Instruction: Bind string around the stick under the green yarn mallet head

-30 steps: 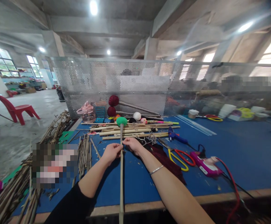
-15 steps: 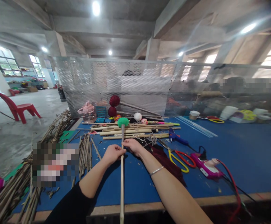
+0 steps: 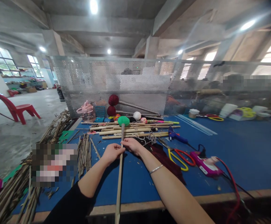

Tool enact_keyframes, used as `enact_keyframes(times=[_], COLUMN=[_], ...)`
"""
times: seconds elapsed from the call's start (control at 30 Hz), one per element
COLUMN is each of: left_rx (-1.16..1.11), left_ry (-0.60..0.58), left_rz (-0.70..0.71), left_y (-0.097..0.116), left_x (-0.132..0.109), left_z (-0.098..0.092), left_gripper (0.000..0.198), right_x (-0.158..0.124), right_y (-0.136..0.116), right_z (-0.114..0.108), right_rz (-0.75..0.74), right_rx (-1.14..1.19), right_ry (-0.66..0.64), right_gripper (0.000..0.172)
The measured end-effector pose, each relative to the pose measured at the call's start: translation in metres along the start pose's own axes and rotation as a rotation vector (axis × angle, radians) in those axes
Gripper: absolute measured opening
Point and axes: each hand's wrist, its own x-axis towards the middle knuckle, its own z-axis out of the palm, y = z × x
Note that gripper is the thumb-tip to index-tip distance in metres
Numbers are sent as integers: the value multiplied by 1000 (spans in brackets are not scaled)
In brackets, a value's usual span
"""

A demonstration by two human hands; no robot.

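Note:
Both hands grip one long pale wooden stick point(image 3: 119, 183), which runs from the table's front edge up to a round green head point(image 3: 123, 120). A greyish wrapped stretch lies just under that head. My left hand point(image 3: 113, 152) pinches the stick from the left with thumb and fingers. Slightly higher, my right hand point(image 3: 131, 145) is closed on it from the right, at the lower end of the grey stretch. Beneath my right forearm, a dark red cloth point(image 3: 167, 163) lies on the blue table point(image 3: 140, 186).
Scissors point(image 3: 179, 155), a blue glue gun point(image 3: 176, 135) and a purple power strip point(image 3: 205, 166) lie to the right. Bundled twigs point(image 3: 84, 154) are at left. Behind lie several pale sticks point(image 3: 130, 131) and dark red balls point(image 3: 113, 100) on sticks, before a perforated metal screen point(image 3: 84, 77).
The stick's lower end has swung slightly to the left and it leans a little more. Both hands keep their grip in nearly the same place.

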Motion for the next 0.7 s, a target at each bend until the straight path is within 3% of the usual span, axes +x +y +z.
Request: enact_keyframes(times=[0.1, 0.2, 0.37, 0.43, 0.7], left_rx=[-160, -136, 151, 192, -194], left_ry=[-131, -181, 33, 58, -109], left_rz=[-65, -78, 109, 131, -78], left_y=[2, 0, -8, -10, -1], left_x=[0, 2, 5, 6, 2], left_z=[2, 2, -3, -4, 0], left_gripper=[42, 41, 39, 39, 38], right_x=[0, 0, -2, -3, -2], right_y=[2, 1, -3, -3, 2], right_z=[-4, -4, 2, 3, 2], right_rz=[-12, -15, 20, 21, -62], right_rx=[48, 11, -41, -42, -13], right_ry=[-35, -11, 44, 49, 31], right_gripper=[29, 29, 30, 31, 28])
